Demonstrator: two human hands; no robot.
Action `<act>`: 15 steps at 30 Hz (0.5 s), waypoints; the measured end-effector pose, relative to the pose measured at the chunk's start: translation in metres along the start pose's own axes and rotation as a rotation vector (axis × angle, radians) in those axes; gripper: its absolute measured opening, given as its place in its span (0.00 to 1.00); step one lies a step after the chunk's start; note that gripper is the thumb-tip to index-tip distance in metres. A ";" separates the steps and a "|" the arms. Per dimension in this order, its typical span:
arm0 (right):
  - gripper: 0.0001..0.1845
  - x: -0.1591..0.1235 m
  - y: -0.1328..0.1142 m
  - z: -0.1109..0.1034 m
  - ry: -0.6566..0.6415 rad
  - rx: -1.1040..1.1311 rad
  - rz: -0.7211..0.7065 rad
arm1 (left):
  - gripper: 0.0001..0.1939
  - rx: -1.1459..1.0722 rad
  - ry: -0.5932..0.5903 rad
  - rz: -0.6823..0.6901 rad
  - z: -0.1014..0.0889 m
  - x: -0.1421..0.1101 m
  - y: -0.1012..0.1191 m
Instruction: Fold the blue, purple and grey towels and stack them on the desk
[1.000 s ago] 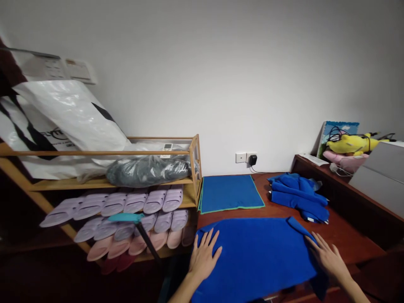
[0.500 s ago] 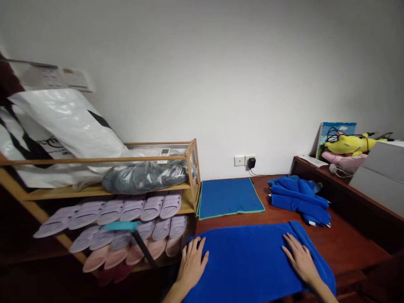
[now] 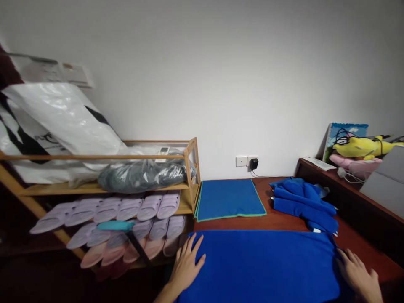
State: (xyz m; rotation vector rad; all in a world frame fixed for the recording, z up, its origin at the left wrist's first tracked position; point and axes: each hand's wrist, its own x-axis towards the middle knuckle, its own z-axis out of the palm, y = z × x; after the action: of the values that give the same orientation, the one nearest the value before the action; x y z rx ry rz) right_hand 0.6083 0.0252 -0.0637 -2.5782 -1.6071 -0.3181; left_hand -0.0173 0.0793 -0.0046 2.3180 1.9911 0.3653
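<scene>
A bright blue cloth (image 3: 265,265) lies spread over the front of the wooden table, its far edge nearly straight. My left hand (image 3: 186,265) rests on the cloth's left edge, palm down with fingers spread. At the opposite edge is my right hand (image 3: 358,271), its fingers apart and touching or just beside the cloth's right border; slight blur hides the exact contact. Behind the cloth, against the wall, lies a folded blue cloth with green edging (image 3: 232,199). A crumpled heap of blue cloths (image 3: 303,204) with white tags sits at the back right.
To the left stands a wooden rack (image 3: 191,189) with lilac and pink slippers (image 3: 126,208) and plastic-wrapped bags (image 3: 63,122). A turquoise-topped black handle (image 3: 115,225) stands before it. On the right, a raised ledge (image 3: 350,181) holds a yellow plush toy (image 3: 362,147). A black plug (image 3: 253,163) sits in the wall.
My right hand has moved right, to the cloth's right edge. The fold along that side has opened out, so the cloth reaches further right. My left hand stays on the left edge.
</scene>
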 end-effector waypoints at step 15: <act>0.35 0.031 -0.099 0.007 -0.114 0.110 -0.047 | 0.27 0.071 -0.002 -0.010 0.010 0.019 0.004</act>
State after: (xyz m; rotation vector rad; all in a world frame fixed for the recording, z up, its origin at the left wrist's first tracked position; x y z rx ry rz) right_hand 0.5336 0.0981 -0.0675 -2.5211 -1.6731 -0.0846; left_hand -0.0090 0.0988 -0.0106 2.3479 2.0467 0.2961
